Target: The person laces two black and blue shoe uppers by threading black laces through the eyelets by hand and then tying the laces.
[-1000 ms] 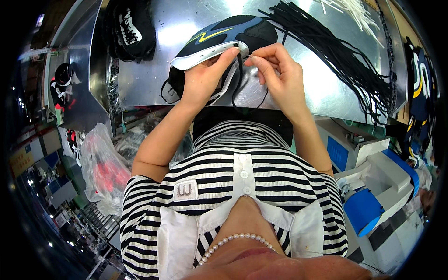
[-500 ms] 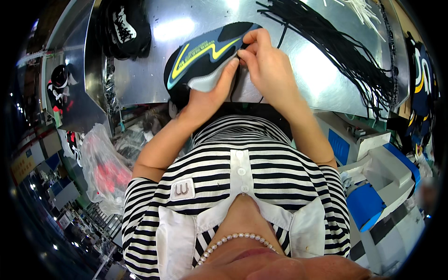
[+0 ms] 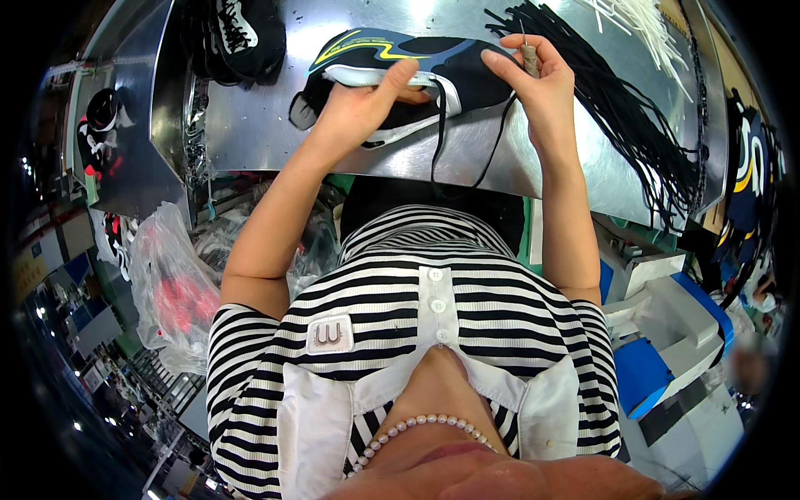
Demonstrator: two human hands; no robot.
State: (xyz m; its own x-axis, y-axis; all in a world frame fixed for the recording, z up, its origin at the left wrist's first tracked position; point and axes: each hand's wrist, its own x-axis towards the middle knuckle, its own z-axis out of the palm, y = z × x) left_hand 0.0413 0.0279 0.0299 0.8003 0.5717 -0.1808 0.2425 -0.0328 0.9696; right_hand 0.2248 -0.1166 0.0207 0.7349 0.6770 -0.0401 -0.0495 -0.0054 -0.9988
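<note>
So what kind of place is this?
Probably a shoe workshop or factory. The shiny grey metal worktable carries a long bundle of thin black laces and stacked black-and-white shoe uppers, and the left hand holds a black-and-blue upper with yellow zigzags.

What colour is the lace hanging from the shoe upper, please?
The lace is black, seen best in the head view, the only one here.

i face a shiny metal counter (image 3: 250, 137), its surface bright with reflected light. to my left, small white lights (image 3: 77, 427) dot a dark, cluttered room (image 3: 62, 333); a white-and-blue machine (image 3: 648, 321) stands to my right, near the counter's edge.
</note>
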